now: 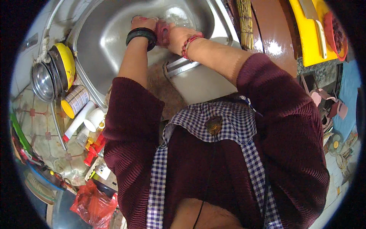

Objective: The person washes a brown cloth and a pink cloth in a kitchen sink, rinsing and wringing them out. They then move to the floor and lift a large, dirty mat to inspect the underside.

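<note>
Over the stainless steel sink basin, both my hands meet around a wet-looking reddish-pink item. Its kind cannot be made out. My left hand, with a dark bangle at the wrist, grips it from the left, and reddish colour shows on that hand. On its right side, my right hand closes on the same item; a red beaded bracelet circles that wrist. Most of my fingers are hidden behind the hands. Something clear and shiny, perhaps water, lies in the basin beyond my right hand.
A brown cloth hangs over the sink's front edge. To the right are a bundle of sticks, a yellow cutting board bearing a cleaver, and a red basket. Metal pans and a tin stand left.
</note>
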Action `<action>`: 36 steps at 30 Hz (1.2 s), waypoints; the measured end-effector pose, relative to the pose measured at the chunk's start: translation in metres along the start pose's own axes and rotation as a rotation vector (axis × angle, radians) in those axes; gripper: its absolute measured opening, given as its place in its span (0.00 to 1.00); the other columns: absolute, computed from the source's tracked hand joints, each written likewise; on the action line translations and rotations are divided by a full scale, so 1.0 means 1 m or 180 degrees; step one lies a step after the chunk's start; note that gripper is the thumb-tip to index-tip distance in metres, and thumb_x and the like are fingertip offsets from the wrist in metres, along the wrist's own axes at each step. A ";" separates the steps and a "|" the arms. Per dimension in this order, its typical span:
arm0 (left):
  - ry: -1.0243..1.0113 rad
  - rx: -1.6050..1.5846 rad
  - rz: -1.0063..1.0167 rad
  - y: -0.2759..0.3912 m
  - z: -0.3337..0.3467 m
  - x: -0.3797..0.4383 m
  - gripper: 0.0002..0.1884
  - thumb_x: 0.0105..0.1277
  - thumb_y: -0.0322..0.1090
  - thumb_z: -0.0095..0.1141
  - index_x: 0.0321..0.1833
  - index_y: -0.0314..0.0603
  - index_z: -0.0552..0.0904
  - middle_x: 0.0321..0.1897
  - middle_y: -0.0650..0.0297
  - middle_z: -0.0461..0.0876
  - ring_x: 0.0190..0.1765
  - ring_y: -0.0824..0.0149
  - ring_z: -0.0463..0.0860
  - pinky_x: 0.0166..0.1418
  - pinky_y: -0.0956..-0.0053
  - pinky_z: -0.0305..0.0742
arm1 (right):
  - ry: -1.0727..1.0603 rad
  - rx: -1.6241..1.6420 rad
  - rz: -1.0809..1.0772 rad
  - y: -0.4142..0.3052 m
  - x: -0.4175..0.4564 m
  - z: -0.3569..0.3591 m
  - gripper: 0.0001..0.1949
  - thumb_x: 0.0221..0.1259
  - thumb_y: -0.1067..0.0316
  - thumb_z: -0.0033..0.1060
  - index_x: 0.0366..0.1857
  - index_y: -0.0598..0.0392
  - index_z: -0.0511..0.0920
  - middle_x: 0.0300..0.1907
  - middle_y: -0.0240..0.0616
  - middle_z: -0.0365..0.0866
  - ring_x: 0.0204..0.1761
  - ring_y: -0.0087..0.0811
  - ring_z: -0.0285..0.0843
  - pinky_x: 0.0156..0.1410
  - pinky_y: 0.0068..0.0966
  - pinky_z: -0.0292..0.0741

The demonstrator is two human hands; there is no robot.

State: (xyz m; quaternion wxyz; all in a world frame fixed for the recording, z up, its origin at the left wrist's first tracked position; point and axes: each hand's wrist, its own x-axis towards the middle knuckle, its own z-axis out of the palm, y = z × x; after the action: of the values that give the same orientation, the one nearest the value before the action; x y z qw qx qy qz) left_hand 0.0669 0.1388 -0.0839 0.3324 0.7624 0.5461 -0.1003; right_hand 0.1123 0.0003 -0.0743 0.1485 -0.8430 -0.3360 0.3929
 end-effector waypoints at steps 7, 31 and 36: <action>-0.2562 -0.2931 -0.0140 0.006 -0.065 -0.010 0.33 0.61 0.61 0.41 0.55 0.37 0.70 0.50 0.57 0.75 0.53 0.61 0.73 0.57 0.63 0.67 | -0.2762 0.4560 0.0325 -0.003 -0.038 -0.075 0.13 0.49 0.59 0.60 0.32 0.58 0.77 0.22 0.34 0.76 0.24 0.22 0.73 0.25 0.18 0.69; -0.1094 -0.4183 0.0241 0.007 -0.061 -0.072 0.07 0.53 0.30 0.60 0.32 0.41 0.75 0.27 0.65 0.76 0.31 0.69 0.77 0.36 0.72 0.74 | -0.1797 0.4276 -0.0228 -0.025 -0.043 -0.036 0.09 0.43 0.75 0.61 0.30 0.61 0.74 0.25 0.37 0.78 0.25 0.26 0.77 0.29 0.21 0.74; -0.0754 -0.3982 -0.0055 0.000 -0.038 -0.055 0.07 0.53 0.29 0.59 0.31 0.39 0.74 0.26 0.62 0.76 0.29 0.66 0.77 0.32 0.71 0.75 | -0.0763 0.2341 -0.0476 -0.018 -0.038 -0.026 0.15 0.37 0.69 0.62 0.32 0.63 0.73 0.25 0.42 0.78 0.26 0.31 0.77 0.32 0.22 0.75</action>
State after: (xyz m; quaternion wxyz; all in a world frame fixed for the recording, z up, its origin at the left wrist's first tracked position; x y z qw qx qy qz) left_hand 0.0379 0.1201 -0.0264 0.7721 0.4033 0.4672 0.1513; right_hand 0.1062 -0.0127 -0.0268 0.4286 -0.6549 -0.2482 0.5708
